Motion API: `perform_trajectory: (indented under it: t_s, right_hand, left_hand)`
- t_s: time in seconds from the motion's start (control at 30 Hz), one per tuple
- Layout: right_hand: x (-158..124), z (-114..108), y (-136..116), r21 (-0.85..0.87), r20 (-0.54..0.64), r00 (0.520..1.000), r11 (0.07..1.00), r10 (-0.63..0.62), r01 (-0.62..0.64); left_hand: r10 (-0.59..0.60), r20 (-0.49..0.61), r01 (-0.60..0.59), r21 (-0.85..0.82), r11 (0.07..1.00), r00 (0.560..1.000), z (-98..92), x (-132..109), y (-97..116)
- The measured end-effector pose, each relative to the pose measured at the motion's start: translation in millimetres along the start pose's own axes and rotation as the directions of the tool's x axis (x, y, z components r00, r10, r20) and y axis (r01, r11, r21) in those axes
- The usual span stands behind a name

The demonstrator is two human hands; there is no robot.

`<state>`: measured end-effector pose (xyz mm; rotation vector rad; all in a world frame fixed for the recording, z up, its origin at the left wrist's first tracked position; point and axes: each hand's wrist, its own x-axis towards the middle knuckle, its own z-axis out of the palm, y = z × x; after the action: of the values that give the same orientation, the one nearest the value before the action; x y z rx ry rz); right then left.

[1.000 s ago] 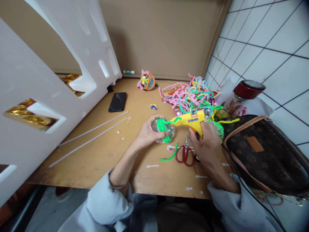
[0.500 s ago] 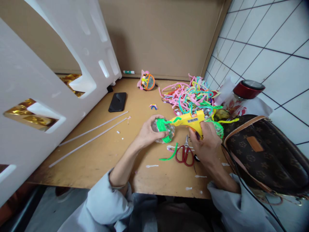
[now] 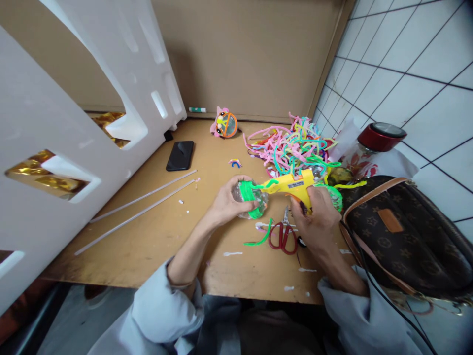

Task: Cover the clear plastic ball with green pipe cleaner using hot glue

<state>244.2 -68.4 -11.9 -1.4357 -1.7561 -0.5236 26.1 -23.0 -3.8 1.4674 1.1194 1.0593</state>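
My left hand (image 3: 227,201) is closed around a clear plastic piece (image 3: 261,201), like a bottle part, with green pipe cleaner (image 3: 245,191) wound about its middle. In my right hand (image 3: 318,214) is a yellow hot glue gun (image 3: 291,184), gripped by its handle. Its nozzle points left and lies at the loose green end that sticks out from the wrapped piece; whether it touches is too small to tell. Below, red-handled scissors (image 3: 284,237) lie on the table beside a cut strip of green pipe cleaner (image 3: 264,237).
A tangle of colourful pipe cleaners (image 3: 291,148) lies behind the glue gun. Rightward stand a red-lidded bottle (image 3: 380,138) and a brown handbag (image 3: 414,231), near the black cord (image 3: 364,264). A phone (image 3: 180,156), two white sticks (image 3: 144,197) and a small decorated figure (image 3: 226,124) lie farther left.
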Motion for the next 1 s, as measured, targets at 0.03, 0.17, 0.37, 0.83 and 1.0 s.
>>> perform_trajectory:
  t_s: [0.03,0.17,0.37,0.83,1.0]
  right_hand:
    - [0,0,0,-0.004,-0.004,1.0,1.0,-0.003,0.003]
    - [-1,1,1,-0.018,0.007,1.0,1.0,0.011,-0.011]
    - [-2,1,2,0.012,0.014,1.0,1.0,0.012,-0.012]
    - [3,18,14,0.245,0.291,0.869,0.847,0.4,-0.472]
    - [-9,33,26,0.178,0.334,0.874,0.886,0.354,-0.427]
  left_hand:
    - [-0.002,0.001,0.002,0.006,1.0,1.0,-0.1,0,0]
    - [0.004,0.005,-0.004,0.018,1.0,1.0,-0.5,0,0]
    - [0.006,0.01,-0.006,0.031,1.0,1.0,-0.4,1,-1]
    - [-0.01,-0.014,0.011,0.025,1.0,1.0,-3.3,1,-1]
    - [-0.017,-0.105,0.018,0.004,1.0,0.994,-17.7,3,1]
